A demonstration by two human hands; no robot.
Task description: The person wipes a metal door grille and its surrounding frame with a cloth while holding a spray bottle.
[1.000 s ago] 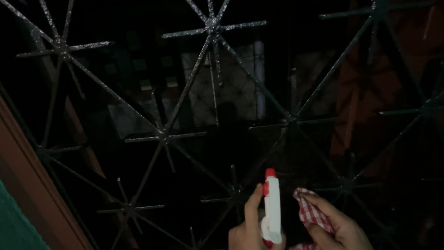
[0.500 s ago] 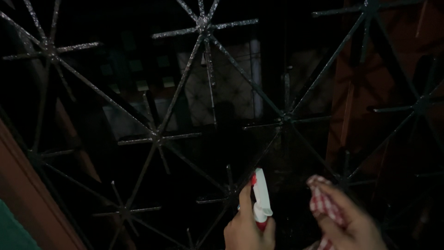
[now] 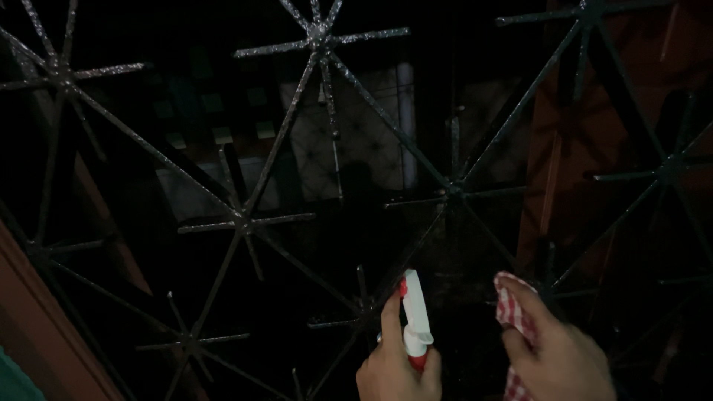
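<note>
My left hand grips a white spray bottle head with a red trigger, its nozzle aimed at the dark window glass behind a black metal grille of star-shaped bars. My index finger lies along the trigger. To the right, my right hand clutches a red-and-white checked cloth, held up close to the grille and glass. The bottle's body is out of view below the frame.
The grille spans the whole view, its bars speckled with droplets or dust near the top. A reddish-brown window frame runs down the left edge. Faint reflections of a room show in the glass.
The spray bottle has turned from side-on to pointing at the glass and shifted slightly left. My right hand with the cloth has moved right and a little up.
</note>
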